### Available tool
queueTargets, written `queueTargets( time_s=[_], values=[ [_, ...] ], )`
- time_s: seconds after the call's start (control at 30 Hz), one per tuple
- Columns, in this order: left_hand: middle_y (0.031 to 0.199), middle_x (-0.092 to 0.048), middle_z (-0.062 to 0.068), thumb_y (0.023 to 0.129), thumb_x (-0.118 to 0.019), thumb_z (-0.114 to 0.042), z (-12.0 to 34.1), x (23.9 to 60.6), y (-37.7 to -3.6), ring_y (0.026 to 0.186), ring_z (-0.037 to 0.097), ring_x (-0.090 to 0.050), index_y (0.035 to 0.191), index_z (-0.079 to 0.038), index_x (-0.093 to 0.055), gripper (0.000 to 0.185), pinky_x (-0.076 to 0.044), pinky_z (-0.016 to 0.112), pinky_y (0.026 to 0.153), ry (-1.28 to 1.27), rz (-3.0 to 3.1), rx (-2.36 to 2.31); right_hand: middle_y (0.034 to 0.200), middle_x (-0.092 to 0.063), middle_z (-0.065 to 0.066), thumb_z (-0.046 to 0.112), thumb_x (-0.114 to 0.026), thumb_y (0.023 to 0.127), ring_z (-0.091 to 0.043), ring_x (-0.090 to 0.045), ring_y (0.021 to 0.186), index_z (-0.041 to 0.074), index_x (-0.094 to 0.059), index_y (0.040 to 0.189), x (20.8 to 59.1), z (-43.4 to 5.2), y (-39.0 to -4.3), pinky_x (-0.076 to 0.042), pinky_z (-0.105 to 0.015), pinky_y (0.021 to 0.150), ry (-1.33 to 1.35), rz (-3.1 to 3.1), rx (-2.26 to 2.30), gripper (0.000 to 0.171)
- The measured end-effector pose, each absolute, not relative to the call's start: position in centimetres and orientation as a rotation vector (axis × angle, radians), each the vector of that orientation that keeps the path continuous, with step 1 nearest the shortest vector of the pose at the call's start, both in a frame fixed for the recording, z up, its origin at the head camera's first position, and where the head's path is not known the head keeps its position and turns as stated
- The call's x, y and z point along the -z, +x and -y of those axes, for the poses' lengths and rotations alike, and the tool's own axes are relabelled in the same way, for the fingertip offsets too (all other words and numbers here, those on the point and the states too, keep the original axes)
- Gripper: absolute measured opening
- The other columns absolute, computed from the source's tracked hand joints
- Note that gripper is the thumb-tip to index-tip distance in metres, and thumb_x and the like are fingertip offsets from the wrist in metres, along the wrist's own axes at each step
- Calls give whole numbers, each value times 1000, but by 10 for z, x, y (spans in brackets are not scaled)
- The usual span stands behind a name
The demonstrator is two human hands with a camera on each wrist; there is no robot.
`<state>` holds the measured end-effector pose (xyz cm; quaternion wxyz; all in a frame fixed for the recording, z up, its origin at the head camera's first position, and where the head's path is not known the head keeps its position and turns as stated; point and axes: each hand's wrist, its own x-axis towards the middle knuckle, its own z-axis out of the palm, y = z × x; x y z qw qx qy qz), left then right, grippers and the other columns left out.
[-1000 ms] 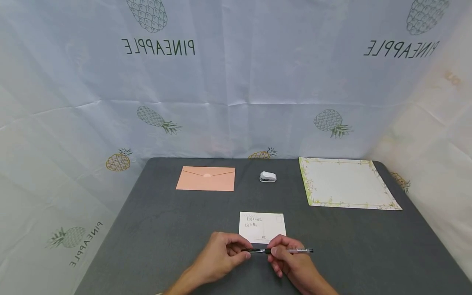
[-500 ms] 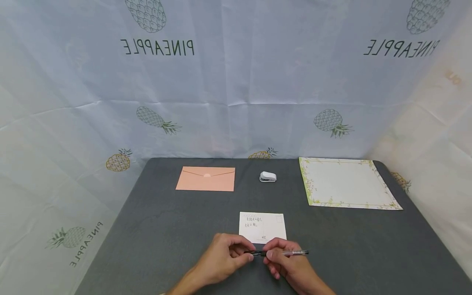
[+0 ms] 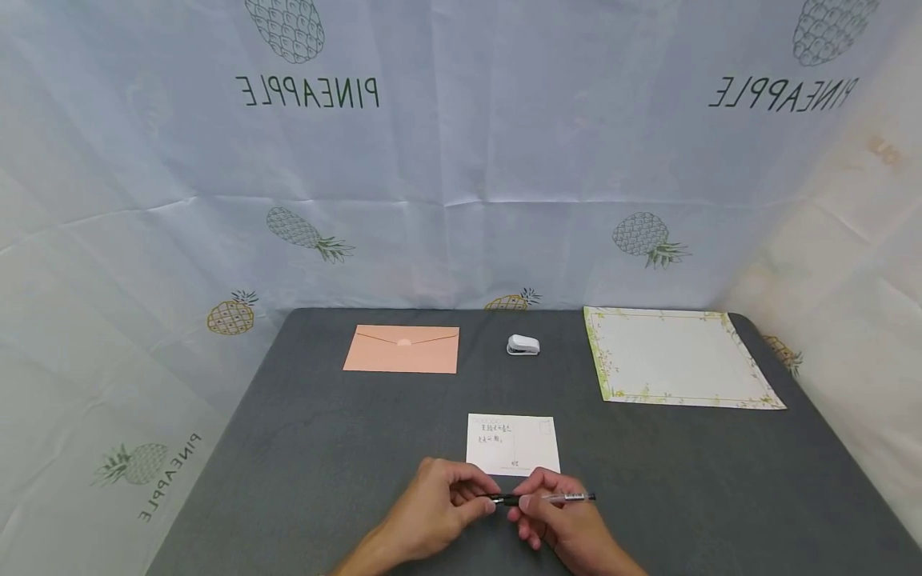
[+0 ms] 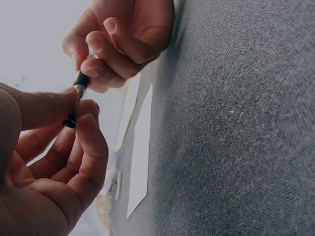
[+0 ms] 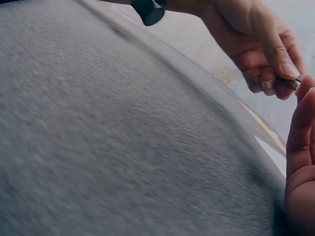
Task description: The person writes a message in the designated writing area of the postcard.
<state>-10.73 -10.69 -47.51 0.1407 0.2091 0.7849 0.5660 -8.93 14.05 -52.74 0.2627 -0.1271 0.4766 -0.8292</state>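
Observation:
A pen (image 3: 565,498) with a clear barrel and dark grip lies level between my two hands, just in front of a white postcard (image 3: 513,442) with handwriting. The thumb and fingers of my left hand (image 3: 435,504) pinch its dark cap (image 4: 70,120) at the tip end. My right hand (image 3: 562,512) grips the barrel near the grip section. In the left wrist view a short shiny stretch of pen shows between the hands; whether the cap is seated on the tip I cannot tell. The right wrist view shows only a bit of the pen, at my left fingers (image 5: 288,71).
On the dark grey table (image 3: 324,448), a pink envelope (image 3: 403,350) lies at the back left and a small white stapler (image 3: 523,345) at the back middle. A large sheet with a floral border (image 3: 677,356) lies back right. A pineapple-print curtain (image 3: 461,160) hangs behind.
The right hand has shifted slightly left and towards me with the pen, closer to the left hand. The left hand has moved a little right. Postcard, envelope, stapler and sheet stay put.

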Motion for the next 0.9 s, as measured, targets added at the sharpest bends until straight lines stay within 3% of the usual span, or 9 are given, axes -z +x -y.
queueTargets(
  time_s=[0.47,0.9],
  values=[
    [83,-78,-9,92,-85,-2,111,470,-104,69,-2,-69,97,-11,-85,10,-59,21,62,554,-2301,-1620,99,-84,-1,-7,-56,106,-7,-79,86,14,-71,110,530,-128,-86,-65,-22,76,-287,-1229,2293,26],
    [82,-78,-6,92,-86,-5,114,468,-113,71,0,-68,97,-11,-85,8,-58,18,65,546,-2244,-1628,101,-81,1,0,-54,110,-6,-73,83,15,-78,114,519,-140,-90,-63,-22,75,-267,-1330,2230,29]
  ],
)
